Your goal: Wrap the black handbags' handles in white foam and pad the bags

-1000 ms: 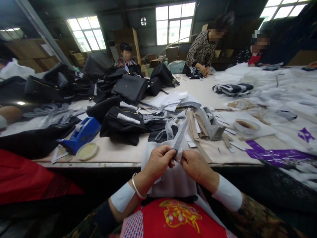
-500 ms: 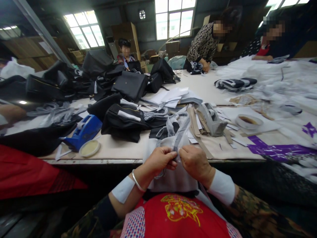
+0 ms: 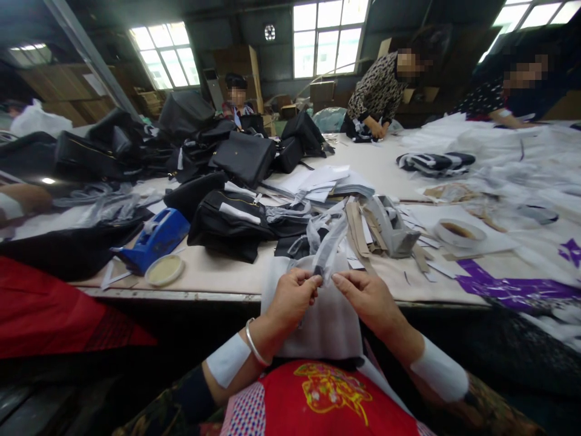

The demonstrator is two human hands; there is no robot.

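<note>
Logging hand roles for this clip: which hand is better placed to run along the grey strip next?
Probably right. The left hand pinches the grey strip near its lower end, anchoring it; the right hand has its fingertips just beside that grip, and whether they pinch is unclear.

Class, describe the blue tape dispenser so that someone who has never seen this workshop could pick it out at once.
Find the long work table and its front left edge. Among black bags sits the tape dispenser, just behind a round pale lid. It alone is bright blue; the other dispenser is grey.
</note>
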